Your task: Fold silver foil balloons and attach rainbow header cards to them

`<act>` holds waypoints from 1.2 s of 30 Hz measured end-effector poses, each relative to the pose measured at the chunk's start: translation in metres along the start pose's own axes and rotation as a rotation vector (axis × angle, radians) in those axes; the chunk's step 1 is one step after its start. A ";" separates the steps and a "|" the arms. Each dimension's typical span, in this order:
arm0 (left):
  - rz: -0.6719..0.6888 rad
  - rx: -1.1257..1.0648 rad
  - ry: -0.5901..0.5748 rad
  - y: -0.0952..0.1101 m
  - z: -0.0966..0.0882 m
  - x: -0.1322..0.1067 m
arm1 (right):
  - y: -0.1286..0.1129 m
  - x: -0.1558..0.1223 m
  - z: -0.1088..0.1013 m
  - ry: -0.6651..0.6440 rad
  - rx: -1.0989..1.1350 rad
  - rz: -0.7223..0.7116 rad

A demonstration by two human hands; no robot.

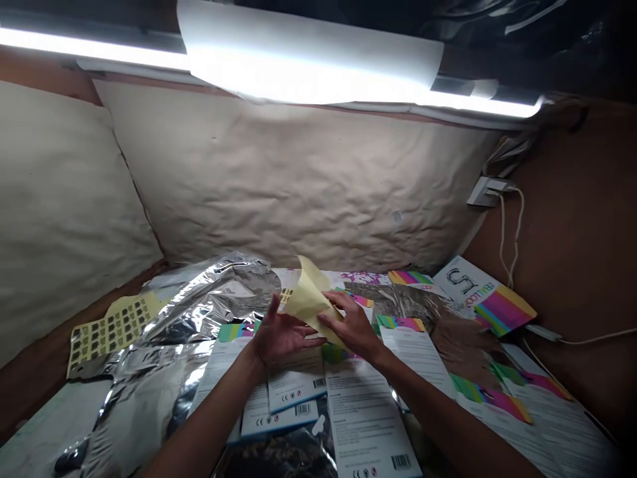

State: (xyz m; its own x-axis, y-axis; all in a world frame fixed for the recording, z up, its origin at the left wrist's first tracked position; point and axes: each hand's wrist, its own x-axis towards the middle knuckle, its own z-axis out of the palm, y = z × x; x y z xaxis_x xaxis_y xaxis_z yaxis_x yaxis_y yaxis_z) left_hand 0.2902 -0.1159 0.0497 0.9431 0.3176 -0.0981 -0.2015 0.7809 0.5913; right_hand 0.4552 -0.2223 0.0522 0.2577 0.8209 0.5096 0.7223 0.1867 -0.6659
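Right hand [352, 325] pinches a curled yellow sheet [307, 293]; left hand [281, 336], fingers spread, is beside it above white printed packages [365, 408].

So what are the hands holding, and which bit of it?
The right hand pinches a curled yellow sheet by its right side, between thumb and fingers. The left hand is open beside it; I can't tell if it touches.

Note on the counter [44, 418] crinkled silvery film [164, 358] at left, with a yellow label sheet [112, 328] at its outer edge; observe white printed packs [365, 411] with rainbow-coloured ends, partly overlapping, at centre and right, and a tilted carton [485, 295] at right rear.
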 end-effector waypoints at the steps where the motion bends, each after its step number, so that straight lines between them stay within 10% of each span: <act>1: -0.044 -0.002 -0.053 0.005 -0.001 -0.003 | 0.001 -0.004 -0.004 -0.010 -0.036 -0.052; 8: -0.047 0.366 0.082 0.008 0.012 -0.006 | 0.012 -0.028 -0.018 -0.045 -0.475 -0.385; 15: 0.257 0.459 0.437 -0.027 0.019 0.014 | 0.007 -0.035 -0.020 0.071 -0.454 -0.261; 36: 0.491 0.713 0.452 -0.041 0.019 0.017 | -0.016 -0.029 -0.015 0.073 0.016 -0.102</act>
State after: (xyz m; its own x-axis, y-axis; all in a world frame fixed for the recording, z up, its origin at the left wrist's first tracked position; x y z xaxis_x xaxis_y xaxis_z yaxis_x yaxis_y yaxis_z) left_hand 0.3198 -0.1530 0.0389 0.5769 0.8130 0.0786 -0.1972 0.0452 0.9793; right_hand 0.4462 -0.2577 0.0561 0.2293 0.7560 0.6131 0.7367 0.2768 -0.6169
